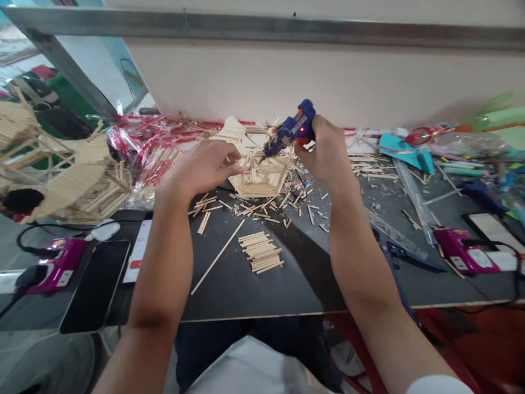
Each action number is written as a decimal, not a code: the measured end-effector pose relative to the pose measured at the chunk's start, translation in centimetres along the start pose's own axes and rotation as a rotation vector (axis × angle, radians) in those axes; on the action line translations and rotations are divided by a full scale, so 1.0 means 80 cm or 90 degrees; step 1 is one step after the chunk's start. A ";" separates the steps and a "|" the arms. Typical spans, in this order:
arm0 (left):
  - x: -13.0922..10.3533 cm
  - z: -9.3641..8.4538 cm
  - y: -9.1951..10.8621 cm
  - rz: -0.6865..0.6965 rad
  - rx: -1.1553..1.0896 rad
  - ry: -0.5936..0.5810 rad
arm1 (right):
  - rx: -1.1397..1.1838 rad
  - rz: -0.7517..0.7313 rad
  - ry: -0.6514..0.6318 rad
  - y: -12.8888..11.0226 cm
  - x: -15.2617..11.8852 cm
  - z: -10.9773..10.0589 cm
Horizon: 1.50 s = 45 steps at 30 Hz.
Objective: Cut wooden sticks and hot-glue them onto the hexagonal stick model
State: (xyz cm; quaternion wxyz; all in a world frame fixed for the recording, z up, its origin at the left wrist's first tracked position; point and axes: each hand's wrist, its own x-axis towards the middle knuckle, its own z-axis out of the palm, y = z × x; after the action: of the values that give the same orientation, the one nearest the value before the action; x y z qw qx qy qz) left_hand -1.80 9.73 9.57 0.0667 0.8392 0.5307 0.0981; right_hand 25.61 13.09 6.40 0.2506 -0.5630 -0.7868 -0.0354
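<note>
Between the left hand (197,168), grip unclear, and the right hand (328,152), grasping a glue gun (292,129), the stick frame (262,190) looked part-built, loose sticks (261,251) unused.

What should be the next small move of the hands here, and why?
Probably a small touch of glue on the stick frame: the right hand holds the glue gun with its nozzle pointing down at the frame, its red light is lit, and the left hand is at the frame's left side.
</note>
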 end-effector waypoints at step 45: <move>0.003 0.003 0.003 0.006 -0.002 0.006 | -0.010 0.012 0.026 -0.007 0.002 0.008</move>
State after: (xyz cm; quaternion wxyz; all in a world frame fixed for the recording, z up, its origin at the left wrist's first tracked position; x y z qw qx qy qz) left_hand -1.39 9.84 9.40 0.0650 0.8411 0.5271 0.1029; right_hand 24.87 13.24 6.06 0.2629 -0.5714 -0.7758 -0.0506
